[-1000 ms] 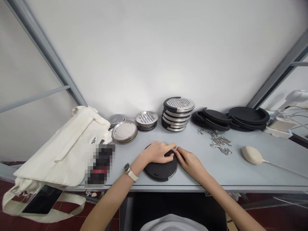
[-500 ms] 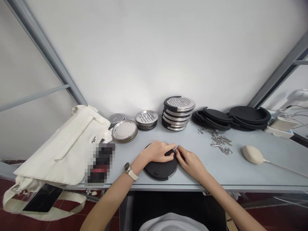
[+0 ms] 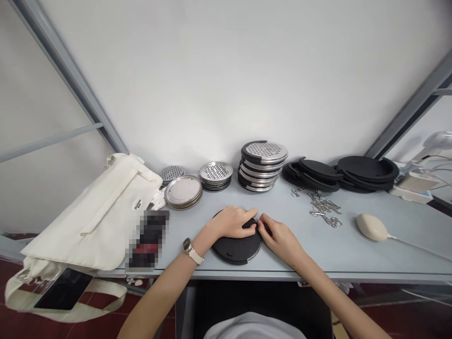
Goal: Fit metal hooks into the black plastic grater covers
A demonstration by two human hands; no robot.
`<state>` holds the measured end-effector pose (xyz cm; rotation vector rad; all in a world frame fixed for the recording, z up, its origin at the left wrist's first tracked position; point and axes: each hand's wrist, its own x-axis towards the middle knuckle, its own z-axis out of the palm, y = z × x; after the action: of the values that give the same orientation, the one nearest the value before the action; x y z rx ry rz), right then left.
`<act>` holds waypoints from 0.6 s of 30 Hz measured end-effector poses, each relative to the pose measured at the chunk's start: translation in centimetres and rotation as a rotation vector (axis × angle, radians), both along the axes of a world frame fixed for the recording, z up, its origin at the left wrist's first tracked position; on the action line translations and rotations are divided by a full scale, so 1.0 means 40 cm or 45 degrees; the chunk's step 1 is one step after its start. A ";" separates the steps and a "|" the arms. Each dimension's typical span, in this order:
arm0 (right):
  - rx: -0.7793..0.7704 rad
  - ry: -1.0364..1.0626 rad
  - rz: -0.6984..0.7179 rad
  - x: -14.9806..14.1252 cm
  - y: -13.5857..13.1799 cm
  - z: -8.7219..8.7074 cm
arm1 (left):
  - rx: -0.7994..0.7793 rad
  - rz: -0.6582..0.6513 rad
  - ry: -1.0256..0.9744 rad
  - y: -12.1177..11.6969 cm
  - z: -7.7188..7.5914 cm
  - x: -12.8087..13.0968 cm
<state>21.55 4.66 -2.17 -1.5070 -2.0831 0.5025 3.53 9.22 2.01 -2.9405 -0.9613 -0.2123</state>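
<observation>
Left hand [image 3: 231, 222] lies palm down across the far part of the black disc [image 3: 235, 247], its forearm coming in from the near left; index finger stretched to the right, thumb bent below it w/ a small gap btwn the two; it's partly closed, holding the disc down on the surface [image 3: 300, 256]. Right hand [image 3: 280, 236] comes in from the near right, knuckles up, fingers curled & aimed left/away; thumb & index tips nearly meet at the disc's far-right edge, close to the left fingertips (too small to tell if anything's pinched there).

Disc sits flat nr the front edge of the surface, roughly centred before the person; outline's round, so I can't pick out a long axis; its small slot [image 3: 230, 254] is on the near side, & a bare metal rim [image 3: 254, 254] shows along the near-right edge, i.e. facing right & toward the person.

Behind it, further back, stands a tall stack of graters [image 3: 266, 150]; black covers [image 3: 319, 169] lie to the right of that, w/ metal hooks [image 3: 324, 205] in front; white bag [image 3: 99, 212] at far left.
</observation>
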 end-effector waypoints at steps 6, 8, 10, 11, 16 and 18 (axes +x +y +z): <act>0.020 0.068 -0.004 0.002 -0.001 0.000 | -0.035 0.022 -0.011 -0.001 0.000 0.000; 0.024 0.076 -0.011 0.003 0.000 -0.001 | -0.041 0.024 -0.013 -0.001 0.000 0.000; 0.024 0.085 -0.013 0.003 -0.001 -0.001 | -0.046 0.028 -0.018 0.000 -0.001 0.000; 0.023 0.090 -0.012 0.004 -0.001 -0.001 | -0.048 0.028 -0.020 0.000 -0.002 0.000; 0.030 0.104 -0.020 0.003 -0.002 0.002 | -0.044 0.016 -0.013 0.000 -0.001 0.001; 0.037 0.106 -0.028 0.002 -0.002 0.003 | -0.038 0.012 -0.013 -0.001 0.001 0.002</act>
<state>21.64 4.56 -2.05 -1.4665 -2.0000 0.5158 3.62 9.20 2.05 -2.9642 -0.9883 -0.2144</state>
